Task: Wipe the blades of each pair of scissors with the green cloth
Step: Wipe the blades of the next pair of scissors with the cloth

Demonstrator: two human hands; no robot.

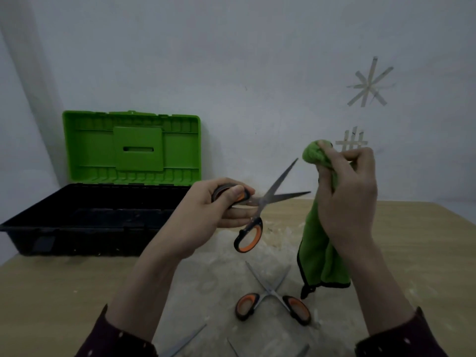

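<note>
My left hand point(206, 215) grips one handle of a pair of orange-and-black scissors point(268, 199), held in the air with the blades spread apart and pointing right and up. The other handle hangs down below my fingers. My right hand point(345, 197) holds the green cloth point(319, 256) bunched at the top, just right of the blade tips and apart from them; the rest of the cloth hangs down to the table. A second pair of scissors point(270, 292) lies spread on the table below.
An open toolbox with a black tray point(85, 222) and upright green lid point(131, 148) stands at the back left. More metal blades point(185, 341) poke in at the bottom edge. The wooden table point(417, 248) is dusty in the middle. A wall stands close behind.
</note>
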